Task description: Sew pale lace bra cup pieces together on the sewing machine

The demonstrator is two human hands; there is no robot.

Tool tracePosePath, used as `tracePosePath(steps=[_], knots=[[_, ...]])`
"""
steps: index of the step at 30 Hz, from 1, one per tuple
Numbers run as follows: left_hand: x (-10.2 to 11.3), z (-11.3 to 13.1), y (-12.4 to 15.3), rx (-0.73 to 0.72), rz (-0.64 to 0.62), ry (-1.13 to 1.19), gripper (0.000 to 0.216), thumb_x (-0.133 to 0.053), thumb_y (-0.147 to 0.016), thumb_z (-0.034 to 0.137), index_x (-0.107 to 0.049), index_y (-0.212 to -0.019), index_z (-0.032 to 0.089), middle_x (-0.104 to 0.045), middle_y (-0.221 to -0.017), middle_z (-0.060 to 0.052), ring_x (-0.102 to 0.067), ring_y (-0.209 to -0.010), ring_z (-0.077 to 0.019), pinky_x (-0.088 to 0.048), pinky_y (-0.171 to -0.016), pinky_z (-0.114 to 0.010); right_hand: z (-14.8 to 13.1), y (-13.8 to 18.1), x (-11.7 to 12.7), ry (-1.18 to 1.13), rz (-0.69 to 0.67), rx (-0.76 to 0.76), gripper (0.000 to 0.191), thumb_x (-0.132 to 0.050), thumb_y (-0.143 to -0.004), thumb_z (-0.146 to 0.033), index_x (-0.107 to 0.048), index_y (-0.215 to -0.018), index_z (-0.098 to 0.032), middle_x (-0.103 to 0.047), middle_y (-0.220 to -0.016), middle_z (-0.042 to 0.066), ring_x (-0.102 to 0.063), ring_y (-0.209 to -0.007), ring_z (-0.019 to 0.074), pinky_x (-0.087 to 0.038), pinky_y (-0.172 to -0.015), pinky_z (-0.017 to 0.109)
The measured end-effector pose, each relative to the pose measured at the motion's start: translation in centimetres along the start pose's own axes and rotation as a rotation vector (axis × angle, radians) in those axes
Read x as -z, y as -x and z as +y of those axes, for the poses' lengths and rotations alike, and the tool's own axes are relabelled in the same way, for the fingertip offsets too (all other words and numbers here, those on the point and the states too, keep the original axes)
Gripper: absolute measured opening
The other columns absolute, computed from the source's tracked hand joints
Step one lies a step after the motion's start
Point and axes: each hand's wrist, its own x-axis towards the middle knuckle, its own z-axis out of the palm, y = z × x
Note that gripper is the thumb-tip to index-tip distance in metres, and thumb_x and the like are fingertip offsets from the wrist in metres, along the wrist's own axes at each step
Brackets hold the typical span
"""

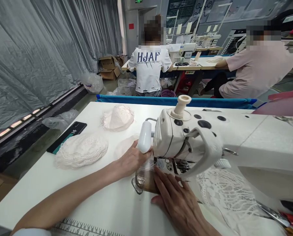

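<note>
A white sewing machine (210, 141) stands on the white table (92, 203). My left hand (131, 160) reaches behind the machine's head, beside its white lamp (144, 137), fingers hidden by the machine. My right hand (178, 200) lies flat in front of the needle area, fingers stretched out, pressing down a piece of lace fabric (143, 178) on the needle plate. More white lace (225, 193) trails to the right under the machine arm.
Two pale lace cup pieces (80, 150) (118, 118) lie on the table's left half, a black phone (67, 132) at its left edge. A ruler (82, 227) is printed along the near edge. Two people sit at tables beyond. Scissors (274, 214) lie at the right.
</note>
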Motion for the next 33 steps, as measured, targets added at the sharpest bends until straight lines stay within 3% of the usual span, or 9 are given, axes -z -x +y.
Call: tracePosePath(steps=[4,8,23,33], knots=[[0.5,2.8,1.2,0.030,0.069,-0.080,0.026,-0.032,-0.089,0.004,-0.052,-0.101,0.015,-0.060,-0.097,-0.007,-0.056,-0.085,-0.0162,-0.034,-0.089,-0.040,0.0,0.3,0.3,-0.108,-0.002,-0.038,0.044,-0.026,-0.098,-0.039,-0.062,-0.103,-0.014,-0.067,-0.107,0.012,-0.061,-0.093,0.0223,-0.034,-0.082,0.039],[-0.1,4.3,2.4,-0.014,0.053,-0.114,0.022,-0.039,-0.089,0.005,-0.053,-0.103,0.015,-0.061,-0.094,-0.006,-0.056,-0.090,-0.0163,-0.034,-0.088,-0.038,0.0,0.4,0.4,-0.119,-0.003,-0.033,0.044,-0.026,-0.099,-0.038,-0.063,-0.100,-0.014,-0.068,-0.106,0.011,-0.061,-0.091,0.0218,-0.034,-0.080,0.039],[-0.7,4.1,2.4,0.006,0.092,-0.162,0.023,-0.038,-0.087,0.001,-0.056,-0.089,0.015,-0.062,-0.092,-0.004,-0.056,-0.086,-0.0141,-0.033,-0.091,-0.037,0.7,0.2,0.2,-0.056,0.000,0.048,0.042,-0.028,-0.098,-0.037,-0.062,-0.100,-0.013,-0.065,-0.113,0.012,-0.060,-0.080,0.0196,-0.036,-0.077,0.038],[-1.2,3.1,2.0,0.071,0.071,-0.133,0.026,-0.036,-0.090,0.005,-0.046,-0.112,0.014,-0.059,-0.109,-0.008,-0.053,-0.105,-0.0163,-0.023,-0.101,-0.042,1.4,0.2,0.0,0.016,0.013,0.070,0.041,-0.028,-0.098,-0.036,-0.062,-0.102,-0.013,-0.063,-0.117,0.010,-0.060,-0.084,0.0222,-0.035,-0.074,0.038]])
